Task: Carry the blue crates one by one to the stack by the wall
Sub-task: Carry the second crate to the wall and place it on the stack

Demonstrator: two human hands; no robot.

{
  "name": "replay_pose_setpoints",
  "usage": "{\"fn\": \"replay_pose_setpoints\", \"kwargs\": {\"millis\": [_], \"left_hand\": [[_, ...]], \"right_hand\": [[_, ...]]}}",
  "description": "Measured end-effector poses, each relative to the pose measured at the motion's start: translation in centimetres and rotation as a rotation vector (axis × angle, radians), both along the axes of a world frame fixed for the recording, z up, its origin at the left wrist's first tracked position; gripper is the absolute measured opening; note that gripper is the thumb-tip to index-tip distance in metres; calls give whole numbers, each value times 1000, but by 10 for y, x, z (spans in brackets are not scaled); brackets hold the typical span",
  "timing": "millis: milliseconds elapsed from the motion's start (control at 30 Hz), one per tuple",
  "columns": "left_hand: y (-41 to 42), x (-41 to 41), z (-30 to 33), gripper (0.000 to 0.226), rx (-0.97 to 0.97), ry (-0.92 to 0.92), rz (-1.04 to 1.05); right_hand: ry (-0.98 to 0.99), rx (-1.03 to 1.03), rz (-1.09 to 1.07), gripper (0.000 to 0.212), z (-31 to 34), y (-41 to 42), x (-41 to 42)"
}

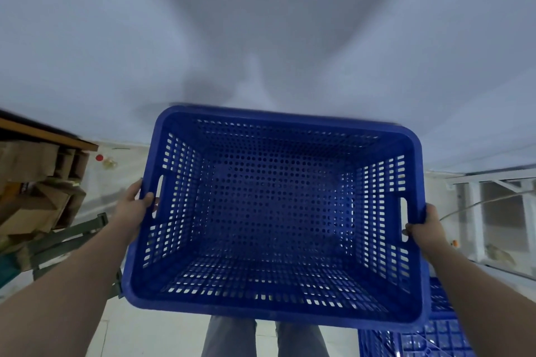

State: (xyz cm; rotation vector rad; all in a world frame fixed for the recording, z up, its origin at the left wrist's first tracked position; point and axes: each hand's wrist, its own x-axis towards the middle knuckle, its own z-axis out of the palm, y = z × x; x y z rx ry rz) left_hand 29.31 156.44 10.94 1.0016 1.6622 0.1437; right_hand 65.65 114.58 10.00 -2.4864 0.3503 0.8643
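**Blue crate held up, another below**

A blue perforated plastic crate (278,211) is held in the air in front of a pale wall, open side toward the camera and empty. Its floor is dotted with round holes, its four walls slotted with small rectangular openings, and each short side has a long handle slot under a rolled rim. It sits slightly skewed, right end lower. Beneath its lower right corner lies part of a second blue crate (435,339), its lattice surface showing.
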Motion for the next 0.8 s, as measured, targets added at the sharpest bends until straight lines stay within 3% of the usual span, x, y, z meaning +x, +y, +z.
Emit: {"fn": "replay_pose_setpoints", "kwargs": {"millis": [600,800], "left_hand": [[-1,-2,-12,47,73,43,-90],[0,-4,-13,44,110,58,-139]], "right_hand": [[-28,-121,182,30,-11,-8,-6],[-46,-168,216,33,-11,-6,-6]]}}
